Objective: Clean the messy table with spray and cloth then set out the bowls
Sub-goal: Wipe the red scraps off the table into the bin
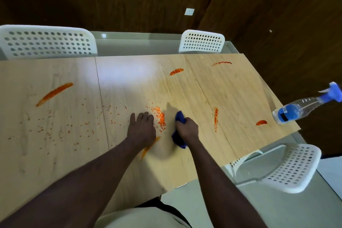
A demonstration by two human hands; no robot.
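A light wooden table (129, 83) is smeared with orange-red streaks and scattered crumbs. My right hand (187, 128) grips a blue cloth (180, 116) against the tabletop near the middle. A heap of orange crumbs (160, 116) lies just left of the cloth. My left hand (142, 127) rests flat on the table beside that heap, fingers spread. A clear spray bottle (299, 108) with a blue trigger stands at the table's right edge, away from both hands. No bowls are in view.
Longer smears lie at the far left (54, 93), at the back (176, 71) and to the right (215, 119). White perforated chairs stand behind the table (48, 42) (202, 41) and at its right end (288, 168). A dark wooden wall is behind.
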